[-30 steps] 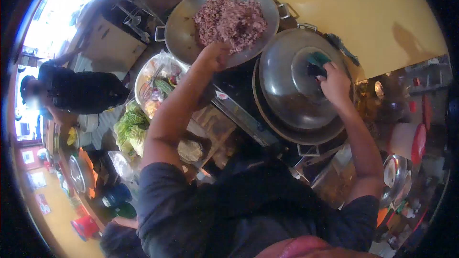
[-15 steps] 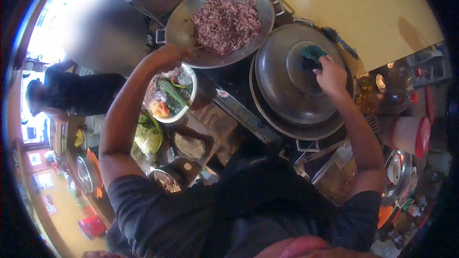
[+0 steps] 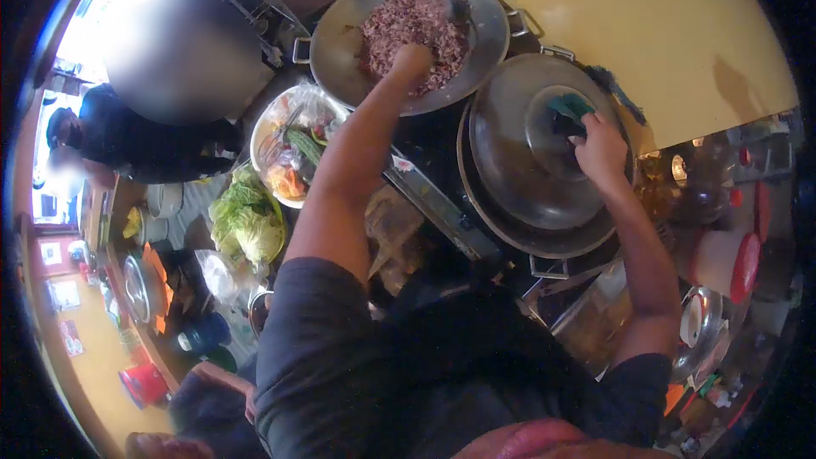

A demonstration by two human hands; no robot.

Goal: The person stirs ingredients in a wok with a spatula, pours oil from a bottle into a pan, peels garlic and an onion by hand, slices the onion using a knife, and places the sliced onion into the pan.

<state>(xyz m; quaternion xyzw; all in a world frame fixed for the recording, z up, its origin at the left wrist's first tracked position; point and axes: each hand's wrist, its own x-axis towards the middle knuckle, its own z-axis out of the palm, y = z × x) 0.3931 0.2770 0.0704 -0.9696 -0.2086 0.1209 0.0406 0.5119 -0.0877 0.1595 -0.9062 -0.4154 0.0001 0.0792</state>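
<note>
The left hand (image 3: 414,62) is over the purplish rice (image 3: 393,21) in the far wok (image 3: 336,47), its fingers' grip hidden; the right hand (image 3: 602,151) clutches a green cloth (image 3: 569,106) atop the lid (image 3: 510,157) to the right. The step looks like stirring; further strokes call for staying inside the wok.

We extend the left arm (image 3: 336,195) forward, nearly straight and angled slightly inward, the left hand (image 3: 414,65) closed into a fist. We hold the right arm (image 3: 653,289) bent outward, the right hand (image 3: 604,153) gripping with fingers (image 3: 592,124) curled.
</note>
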